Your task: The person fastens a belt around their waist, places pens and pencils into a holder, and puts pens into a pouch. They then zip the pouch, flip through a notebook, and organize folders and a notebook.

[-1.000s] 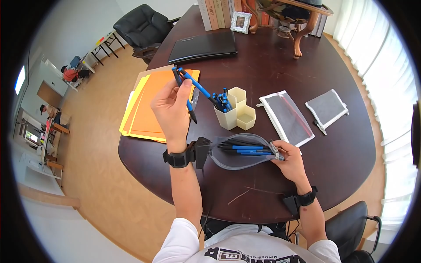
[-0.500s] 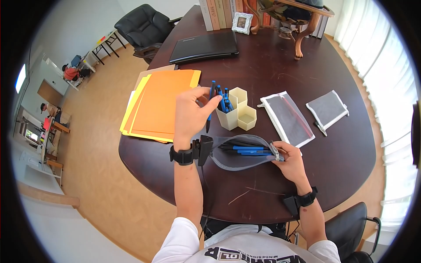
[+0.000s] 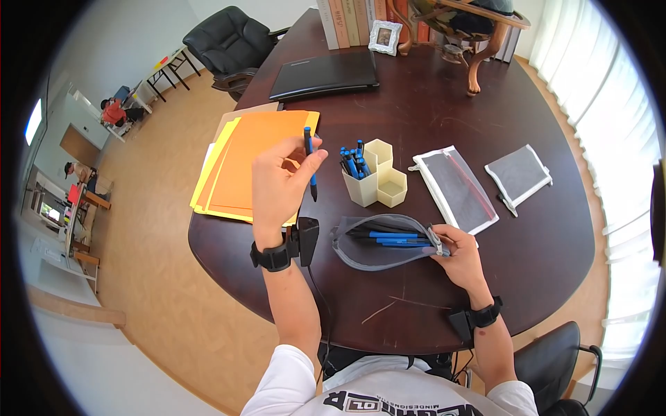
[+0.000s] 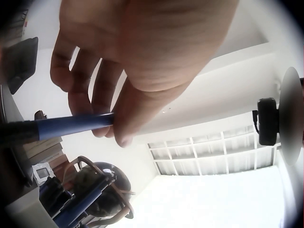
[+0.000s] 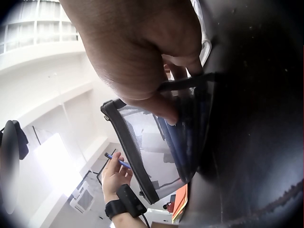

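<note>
Above the desk, beside the orange papers, my left hand [image 3: 277, 184] pinches one blue-and-black pen [image 3: 310, 163] between thumb and fingers. The left wrist view shows that pen's blue barrel [image 4: 71, 126] at the fingertips. A cream pen holder [image 3: 361, 192] with hexagonal compartments stands to the hand's right, several similar pens [image 3: 355, 161] upright in one of them. My right hand [image 3: 459, 258] grips the zipped end of a grey mesh pouch [image 3: 350, 260], whose mouth gapes wide. Inside the pouch lie several blue and black pens [image 3: 399, 240].
Two white-edged mesh pouches [image 3: 454, 191] [image 3: 520, 177] lie flat on the right. Orange and yellow papers [image 3: 260, 159] cover the left side. Farther back are a black laptop [image 3: 325, 75], a photo frame [image 3: 385, 37], books [image 3: 345, 24] and a globe stand [image 3: 479, 59].
My left hand went from holding two pens to the pen holder, then moved back left with a single pen. My right hand and the pouch have stayed in place.
</note>
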Demonstrator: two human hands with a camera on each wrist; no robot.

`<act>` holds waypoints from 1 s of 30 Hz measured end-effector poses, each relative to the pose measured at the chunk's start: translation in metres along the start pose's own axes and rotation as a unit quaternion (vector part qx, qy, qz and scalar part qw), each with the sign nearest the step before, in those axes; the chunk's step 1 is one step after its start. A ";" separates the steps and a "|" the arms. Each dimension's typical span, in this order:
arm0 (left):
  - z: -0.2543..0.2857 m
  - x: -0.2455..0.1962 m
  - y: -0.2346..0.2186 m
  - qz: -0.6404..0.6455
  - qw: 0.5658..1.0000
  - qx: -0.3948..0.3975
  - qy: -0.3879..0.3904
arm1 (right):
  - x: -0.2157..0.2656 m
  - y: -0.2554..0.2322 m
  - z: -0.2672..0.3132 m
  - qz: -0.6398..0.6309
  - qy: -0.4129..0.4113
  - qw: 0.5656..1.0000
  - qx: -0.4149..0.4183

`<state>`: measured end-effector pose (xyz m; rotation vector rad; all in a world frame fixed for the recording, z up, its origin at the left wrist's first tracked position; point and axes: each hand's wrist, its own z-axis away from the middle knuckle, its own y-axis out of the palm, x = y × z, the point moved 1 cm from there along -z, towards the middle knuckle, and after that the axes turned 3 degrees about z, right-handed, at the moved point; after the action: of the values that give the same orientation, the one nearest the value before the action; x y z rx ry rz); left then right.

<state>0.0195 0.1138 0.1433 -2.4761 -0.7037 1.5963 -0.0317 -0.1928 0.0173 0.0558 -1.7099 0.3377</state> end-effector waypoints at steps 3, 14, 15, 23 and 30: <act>0.000 0.000 0.001 -0.016 0.994 0.055 0.091 | 0.000 0.000 0.000 -0.001 0.002 1.000 0.000; 0.006 -0.004 0.012 -0.119 0.978 0.169 0.003 | 0.003 0.001 0.001 0.007 0.005 1.000 -0.003; 0.005 -0.002 0.012 -0.111 0.981 0.158 0.001 | 0.003 0.001 0.001 0.007 0.004 1.000 -0.004; 0.004 -0.013 -0.006 0.002 0.993 -0.051 0.102 | 0.001 0.001 0.001 0.000 -0.001 1.000 -0.007; 0.001 -0.011 -0.001 0.080 0.983 -0.091 0.136 | 0.001 0.000 0.001 0.005 0.011 1.000 -0.001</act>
<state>0.0150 0.1103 0.1524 -2.8742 -0.6505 1.2483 -0.0325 -0.1926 0.0184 0.0426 -1.6883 0.3431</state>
